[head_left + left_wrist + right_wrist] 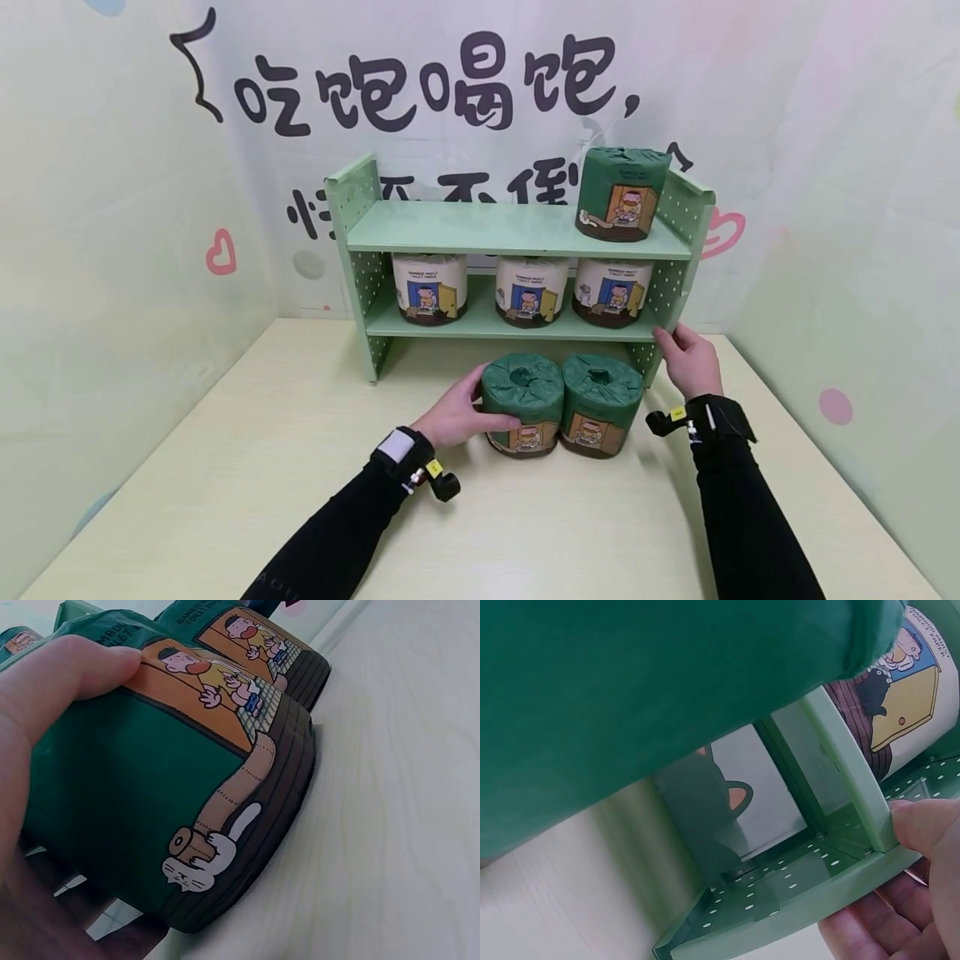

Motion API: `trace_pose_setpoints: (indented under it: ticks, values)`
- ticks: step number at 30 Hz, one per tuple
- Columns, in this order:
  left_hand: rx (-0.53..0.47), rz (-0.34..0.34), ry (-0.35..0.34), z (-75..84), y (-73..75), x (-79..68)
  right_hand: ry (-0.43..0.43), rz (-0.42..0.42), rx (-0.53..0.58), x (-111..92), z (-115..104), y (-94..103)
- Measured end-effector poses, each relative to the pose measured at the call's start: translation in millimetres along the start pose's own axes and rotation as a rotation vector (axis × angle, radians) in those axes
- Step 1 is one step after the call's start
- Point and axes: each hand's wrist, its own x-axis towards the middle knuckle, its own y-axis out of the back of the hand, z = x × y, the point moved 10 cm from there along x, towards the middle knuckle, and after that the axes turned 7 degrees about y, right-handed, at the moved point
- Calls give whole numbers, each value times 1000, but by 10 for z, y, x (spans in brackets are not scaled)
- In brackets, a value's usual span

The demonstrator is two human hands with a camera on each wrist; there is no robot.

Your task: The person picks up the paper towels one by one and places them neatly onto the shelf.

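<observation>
On the pale table (562, 533), just in front of the green rack (356, 200), my left hand (457, 412) holds the left green roll (521, 404), my thumb (75, 667) laid over its front and my other fingers bent round the far side with slivers of gap between them. I judge that I take it by the flank because it is too broad to nip, and thumb against fingers keeps it from turning. Touching it, the right green roll (600, 400) has its core hole upward too; whether it leans a little I cannot tell.

My right hand (692, 360) pinches the right side panel (675, 287) by the corner of the lower tier (482, 312), thumb inside, fingers close together on the outer side, probably so that the light frame does not slide. On that tier stand the left white roll (429, 287), the middle white roll (531, 292) and the right white roll (612, 292), set apart with their pictures facing me, seemingly for display. Above, the top green roll (624, 193) stands near the right end of the upper tier (465, 229), its picture forward as well
</observation>
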Motion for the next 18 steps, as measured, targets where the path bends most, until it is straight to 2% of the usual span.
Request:
trace_pose_setpoints:
  ticks: [4, 18]
  values:
    - [-7, -7, -3, 7, 2, 3, -4, -2, 4, -1, -2, 2]
    - [35, 45, 27, -8, 47, -19, -3, -2, -9, -10, -8, 5]
